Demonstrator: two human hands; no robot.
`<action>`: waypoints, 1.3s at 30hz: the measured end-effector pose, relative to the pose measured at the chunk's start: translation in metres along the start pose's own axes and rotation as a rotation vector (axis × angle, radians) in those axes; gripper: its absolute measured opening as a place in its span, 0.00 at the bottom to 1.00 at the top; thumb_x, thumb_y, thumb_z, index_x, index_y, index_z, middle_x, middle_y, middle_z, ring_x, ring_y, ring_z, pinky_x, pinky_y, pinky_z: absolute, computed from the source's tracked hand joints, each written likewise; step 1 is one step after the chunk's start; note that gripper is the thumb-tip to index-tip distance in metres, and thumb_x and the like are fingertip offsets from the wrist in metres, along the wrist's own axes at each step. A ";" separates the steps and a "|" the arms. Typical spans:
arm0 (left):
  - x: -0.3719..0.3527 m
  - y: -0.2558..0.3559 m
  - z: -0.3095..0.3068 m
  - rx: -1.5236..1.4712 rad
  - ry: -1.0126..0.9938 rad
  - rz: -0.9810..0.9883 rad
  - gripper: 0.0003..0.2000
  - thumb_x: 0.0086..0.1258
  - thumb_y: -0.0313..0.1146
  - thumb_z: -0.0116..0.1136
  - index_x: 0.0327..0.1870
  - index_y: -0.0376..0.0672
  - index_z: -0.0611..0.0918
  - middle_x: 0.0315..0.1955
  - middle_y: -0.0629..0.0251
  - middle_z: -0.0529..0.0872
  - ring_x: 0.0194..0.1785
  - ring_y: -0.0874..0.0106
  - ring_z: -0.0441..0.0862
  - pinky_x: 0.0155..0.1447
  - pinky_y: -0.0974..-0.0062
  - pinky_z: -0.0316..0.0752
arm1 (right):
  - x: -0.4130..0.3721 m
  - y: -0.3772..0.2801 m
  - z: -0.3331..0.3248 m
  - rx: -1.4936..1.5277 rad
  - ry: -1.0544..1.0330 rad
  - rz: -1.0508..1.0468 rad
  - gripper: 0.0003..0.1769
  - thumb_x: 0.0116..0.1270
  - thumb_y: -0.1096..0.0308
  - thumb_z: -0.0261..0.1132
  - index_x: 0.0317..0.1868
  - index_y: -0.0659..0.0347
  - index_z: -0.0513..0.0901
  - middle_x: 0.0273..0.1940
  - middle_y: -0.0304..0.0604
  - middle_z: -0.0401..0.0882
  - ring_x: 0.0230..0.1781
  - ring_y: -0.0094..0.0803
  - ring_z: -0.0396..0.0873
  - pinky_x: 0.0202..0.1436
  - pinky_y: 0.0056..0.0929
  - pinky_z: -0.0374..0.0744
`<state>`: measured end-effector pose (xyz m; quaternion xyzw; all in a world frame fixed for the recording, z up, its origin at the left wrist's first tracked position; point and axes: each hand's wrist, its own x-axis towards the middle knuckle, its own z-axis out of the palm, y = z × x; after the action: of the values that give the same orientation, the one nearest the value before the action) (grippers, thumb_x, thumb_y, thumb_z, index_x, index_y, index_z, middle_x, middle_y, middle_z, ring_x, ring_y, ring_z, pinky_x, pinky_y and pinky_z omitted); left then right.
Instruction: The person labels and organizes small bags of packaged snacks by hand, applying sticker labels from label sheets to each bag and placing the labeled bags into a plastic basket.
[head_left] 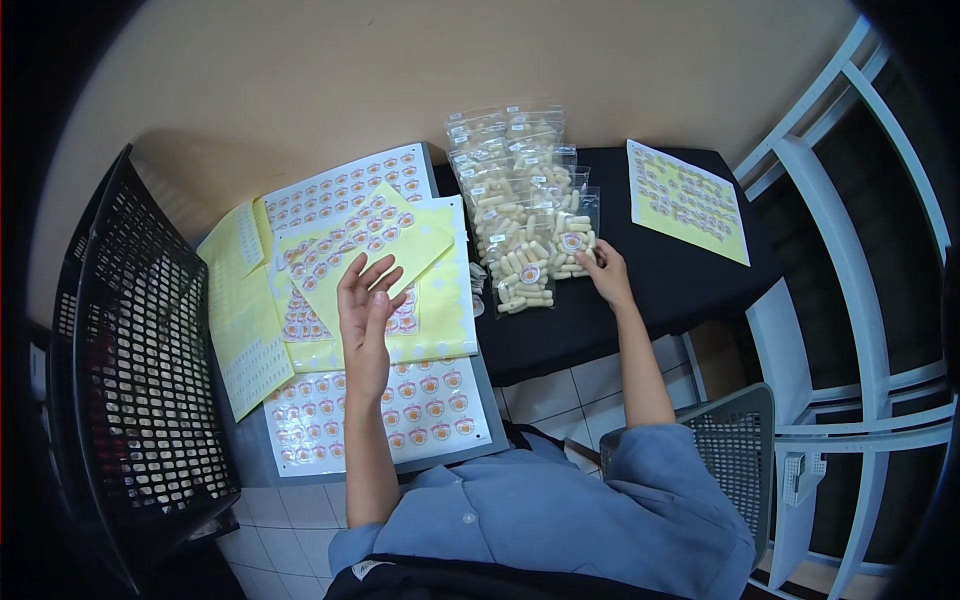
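Note:
My left hand (366, 315) is raised over the sticker sheets with its fingers apart, holding nothing I can see. Beneath it lies a yellow backing sheet (425, 245) with round orange-and-pink stickers, some areas peeled bare. My right hand (610, 277) grips the right edge of a clear zip bag (573, 228) filled with pale, capsule-shaped pieces. A round sticker shows on that bag, near my fingertips. Beside it, a similar clear bag (523, 270) also bears a round sticker. More filled bags (510, 150) overlap in two rows behind, with small white labels near their tops.
A partly used yellow sticker sheet (690, 203) lies on the black-covered table (660, 300) at right. White sticker sheets (435, 410) rest on a grey board at left. A black perforated crate (150, 350) stands far left. Near my right elbow is a grey chair (735, 450), with white metal bars (810, 190) beyond.

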<state>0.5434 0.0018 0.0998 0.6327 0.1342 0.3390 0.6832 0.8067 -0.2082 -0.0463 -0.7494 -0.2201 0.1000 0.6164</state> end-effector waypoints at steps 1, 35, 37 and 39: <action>0.000 -0.001 -0.001 0.004 0.005 -0.004 0.21 0.66 0.33 0.42 0.59 0.40 0.58 0.52 0.54 0.68 0.54 0.67 0.68 0.54 0.71 0.67 | 0.002 0.002 -0.002 0.003 -0.002 0.000 0.20 0.53 0.64 0.65 0.43 0.67 0.75 0.35 0.41 0.78 0.35 0.22 0.75 0.39 0.21 0.72; -0.080 0.029 -0.079 0.112 0.235 0.051 0.11 0.66 0.29 0.41 0.47 0.35 0.69 0.19 0.71 0.67 0.25 0.81 0.66 0.33 0.83 0.63 | 0.007 -0.099 0.017 -0.096 0.447 -0.379 0.10 0.65 0.71 0.48 0.40 0.64 0.74 0.22 0.28 0.63 0.20 0.15 0.56 0.23 0.15 0.58; -0.104 0.041 -0.104 0.093 0.232 0.076 0.10 0.66 0.28 0.41 0.46 0.35 0.68 0.19 0.71 0.66 0.23 0.81 0.63 0.34 0.83 0.63 | 0.017 -0.130 0.041 -0.083 0.367 -0.520 0.09 0.65 0.72 0.48 0.40 0.66 0.73 0.24 0.29 0.64 0.21 0.15 0.57 0.24 0.14 0.58; -0.128 0.059 -0.122 0.147 0.317 0.106 0.11 0.66 0.28 0.41 0.47 0.35 0.67 0.19 0.71 0.66 0.24 0.81 0.63 0.36 0.82 0.64 | 0.018 -0.177 0.076 -0.056 0.263 -0.629 0.09 0.65 0.72 0.48 0.41 0.67 0.72 0.26 0.32 0.65 0.22 0.15 0.58 0.25 0.15 0.61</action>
<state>0.3574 0.0135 0.1051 0.6258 0.2312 0.4591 0.5866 0.7542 -0.1083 0.1103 -0.6680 -0.3615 -0.1985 0.6194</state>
